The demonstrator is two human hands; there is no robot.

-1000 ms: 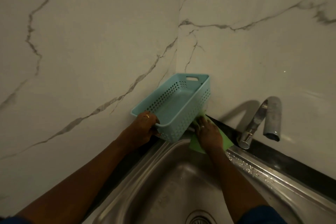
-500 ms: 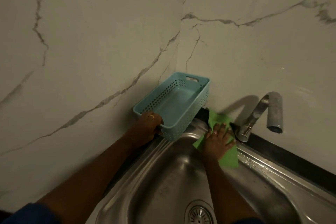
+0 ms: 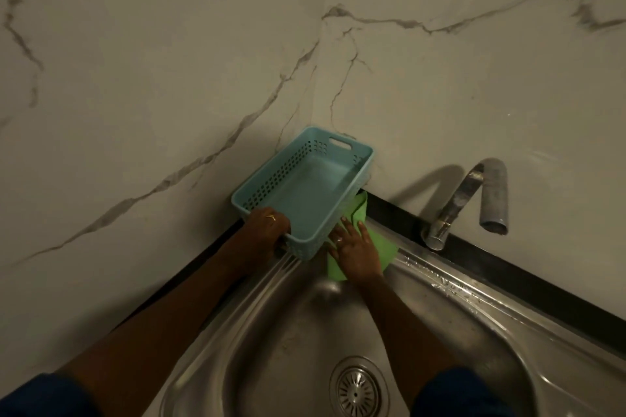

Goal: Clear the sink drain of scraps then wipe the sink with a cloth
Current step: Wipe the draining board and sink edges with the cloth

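Stainless-steel sink [image 3: 457, 308] with round slotted drain [image 3: 359, 391], right hand [image 3: 355, 249] pressing flat green cloth [image 3: 382, 244] with spread fingers, left hand [image 3: 262, 230] gripping perforated pale-blue plastic basket [image 3: 305, 189].

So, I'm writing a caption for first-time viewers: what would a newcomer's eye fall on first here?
The pale blue basket in the wall corner stands out first, with the left hand gripping its near end. Right beside it, the right hand presses a bright green cloth flat on the back edge of the steel sink, left of the curved tap.
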